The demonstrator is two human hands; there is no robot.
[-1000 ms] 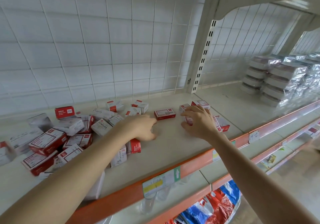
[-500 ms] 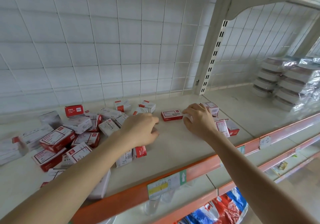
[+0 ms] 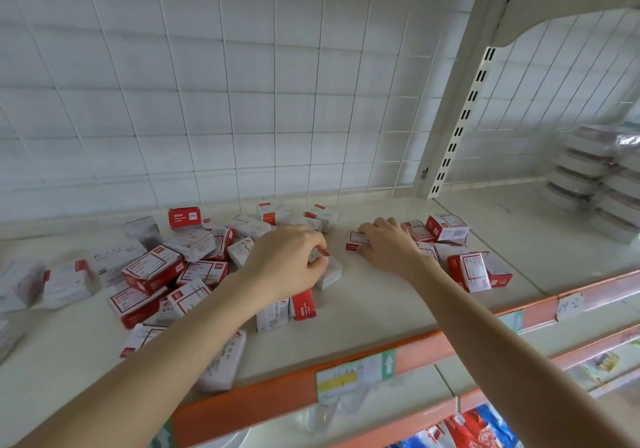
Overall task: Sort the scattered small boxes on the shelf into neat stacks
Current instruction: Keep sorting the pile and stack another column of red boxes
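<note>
Several small red-and-white staple boxes point(image 3: 152, 269) lie scattered over the left half of the cream shelf point(image 3: 374, 312). My left hand point(image 3: 287, 260) is in the middle of the shelf, its fingers curled round a small white box with a red edge point(image 3: 329, 269). My right hand point(image 3: 389, 247) lies over a flat red-and-white box point(image 3: 356, 240), fingers curled on it. To the right of that hand sits a smaller cluster of boxes point(image 3: 467, 267), one of them point(image 3: 446, 228) on top of another.
A white wire grid point(image 3: 242, 101) backs the shelf. A slotted upright point(image 3: 460, 125) divides it from the neighbouring bay, where wrapped packs point(image 3: 595, 184) are stacked. An orange front rail with price labels point(image 3: 356, 375) runs along the edge. Lower shelves show below.
The camera has shifted, so the scene sits further right. My left hand has curled round a white box. My right hand has slid left onto the flat red-and-white box.
</note>
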